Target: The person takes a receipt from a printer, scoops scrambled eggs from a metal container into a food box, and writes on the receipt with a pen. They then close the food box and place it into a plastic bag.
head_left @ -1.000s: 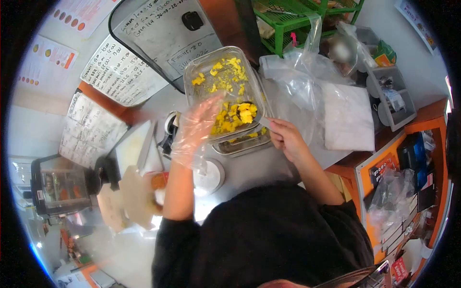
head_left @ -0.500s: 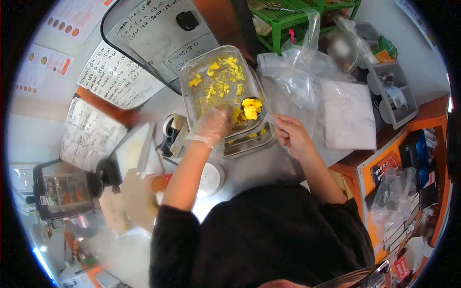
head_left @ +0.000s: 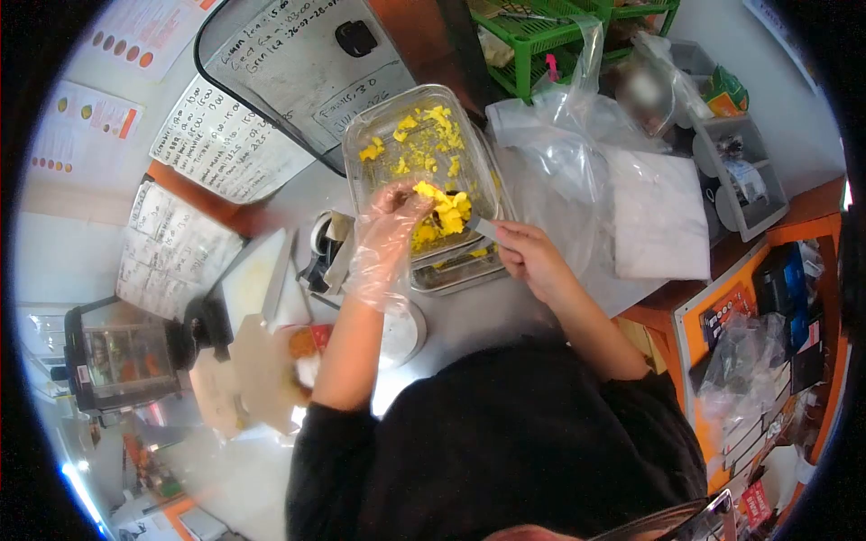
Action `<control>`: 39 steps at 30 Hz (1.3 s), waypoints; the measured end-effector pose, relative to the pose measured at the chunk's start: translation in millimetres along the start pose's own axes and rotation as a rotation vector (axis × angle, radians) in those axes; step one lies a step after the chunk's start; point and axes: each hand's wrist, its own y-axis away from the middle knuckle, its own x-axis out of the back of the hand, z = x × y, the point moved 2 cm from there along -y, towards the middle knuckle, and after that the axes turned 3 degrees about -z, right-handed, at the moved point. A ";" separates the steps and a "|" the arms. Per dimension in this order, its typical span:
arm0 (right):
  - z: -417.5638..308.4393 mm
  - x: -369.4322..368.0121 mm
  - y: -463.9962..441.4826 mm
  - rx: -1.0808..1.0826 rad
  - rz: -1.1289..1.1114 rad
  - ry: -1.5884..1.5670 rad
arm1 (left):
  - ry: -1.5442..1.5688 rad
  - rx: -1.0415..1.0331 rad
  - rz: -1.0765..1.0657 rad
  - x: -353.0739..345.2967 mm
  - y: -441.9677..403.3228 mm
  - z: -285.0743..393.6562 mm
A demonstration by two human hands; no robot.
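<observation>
My left hand [head_left: 388, 239], in a clear plastic glove, is over the lower left of a clear tray [head_left: 361, 117]. Its fingers are pinched at a clump of yellow food [head_left: 431, 191], on or just beside a heap of the same food. My right hand [head_left: 532, 257], bare, is closed round the flat grey handle [head_left: 483, 226] of a spoon or scoop. The scoop's bowl lies under the yellow heap [head_left: 451, 213] and is mostly hidden. More yellow pieces [head_left: 433, 126] are scattered in the upper part of the tray. Another tray [head_left: 437, 281] shows beneath it.
Left of the trays are a tape roll [head_left: 322, 234], a white cutting board [head_left: 253, 275] and an opened cardboard box [head_left: 257, 361]. A round white lid [head_left: 401, 334] is near my left forearm. Clear plastic bags [head_left: 559, 153], a white stack [head_left: 661, 215] and green baskets [head_left: 532, 45] stand to the right.
My left hand dipped into the lower tray, then rose slightly, and yellow food now shows at its fingertips. The scoop in my right hand has shifted a little left.
</observation>
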 end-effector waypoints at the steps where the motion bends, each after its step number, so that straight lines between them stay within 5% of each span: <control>1: 0.5 -1.7 0.1 -0.002 -0.020 -0.009 | 0.000 -0.002 -0.002 4.6 -1.3 -5.8; 3: -1.1 -5.0 1.6 0.000 -0.011 -0.017 | -1.011 -0.522 -0.127 6.5 -0.5 -5.5; 7: -2.7 -3.2 3.6 0.009 0.005 -0.020 | -1.013 -0.458 -0.231 -13.5 16.8 10.3; 9: -3.4 -2.6 5.0 0.009 0.019 -0.008 | -0.817 -0.601 -0.087 -12.4 21.0 10.8; 13: 1.3 1.7 2.8 0.018 0.007 -0.002 | -0.954 -0.671 0.064 -24.0 31.7 23.2; 18: 4.4 -2.4 4.9 0.022 0.002 0.024 | -1.142 -0.801 -0.158 -15.9 21.0 -3.8; 22: -2.2 -1.5 11.1 0.008 0.060 0.015 | -1.151 -0.712 -0.120 -21.5 23.7 27.2; 25: -10.7 6.6 13.4 0.068 0.036 -0.030 | -0.929 -0.560 0.111 -0.2 21.5 40.9; 27: -16.5 12.1 14.1 0.088 0.055 -0.030 | -1.001 -0.323 -0.174 15.3 13.3 28.4; 30: -25.3 11.7 16.5 0.111 0.090 -0.027 | -1.339 -0.254 -0.413 23.4 2.9 -9.9; 31: -27.0 11.9 17.6 0.116 0.111 -0.027 | -1.337 -0.253 -0.412 18.8 -0.6 -13.0; 33: -26.4 13.1 17.9 0.111 0.114 -0.019 | -1.318 -0.589 -0.306 6.1 -6.2 -13.4; 37: -24.7 13.5 17.3 0.090 0.106 -0.006 | -1.439 -0.561 -0.347 1.7 -18.1 -28.1; 39: -23.1 12.7 16.6 0.094 0.103 -0.012 | -1.761 -0.419 -0.336 -1.6 -23.9 -35.8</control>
